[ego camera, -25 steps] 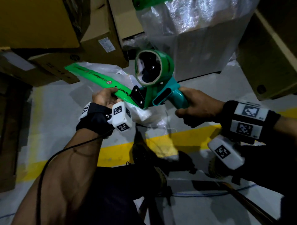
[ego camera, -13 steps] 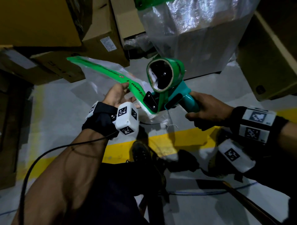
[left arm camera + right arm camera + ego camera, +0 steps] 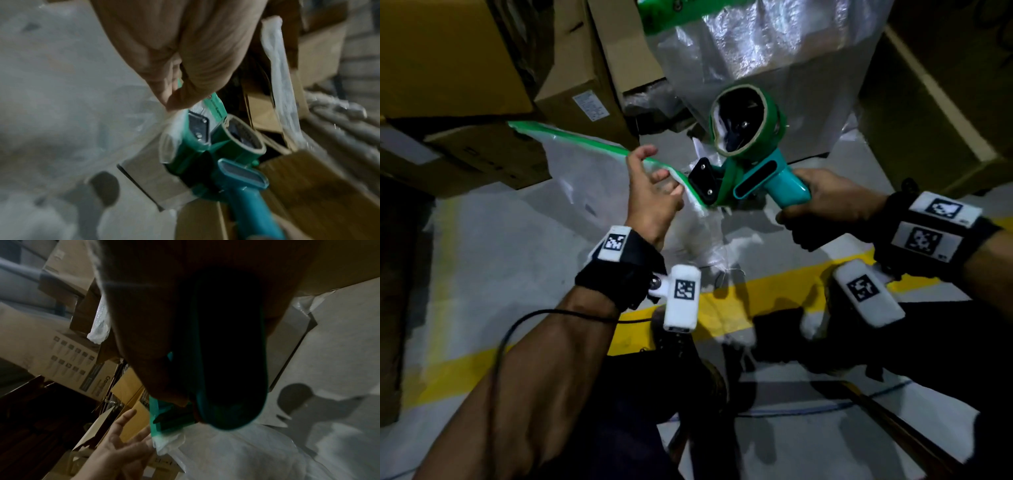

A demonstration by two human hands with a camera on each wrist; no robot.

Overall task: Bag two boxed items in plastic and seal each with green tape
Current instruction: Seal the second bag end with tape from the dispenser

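Fig.: taping step on a bagged item, near the end of one strip. The right hand (image 3: 825, 202) gripped, fingers curled, the handle of the teal plastic tape dispenser carrying a green tape roll (image 3: 748, 161); its black cutter end sat just beside the fingertips of the left hand (image 3: 650, 195). The left hand was relaxed w/ fingers spread, holding nothing, its fingertips at or just over the strip of green tape (image 3: 585, 142); actual contact could not be told. The strip lay along the top fold of the clear crumpled plastic bag (image 3: 585, 181), which hung in front of the left hand, beyond its fingers. Long axis of the strip ran from the dispenser's cutter away past the left hand, up and to that hand's outer side. The dispenser's handle pointed back toward the right wrist, roll uppermost, cutter toward the left hand. Judged next move: steady the bag w/ the left hand, then tilt the dispenser to tear the tape at the cutter. A second bagged box w/ green tape (image 3: 774, 51) stood beyond both hands; judged already sealed.
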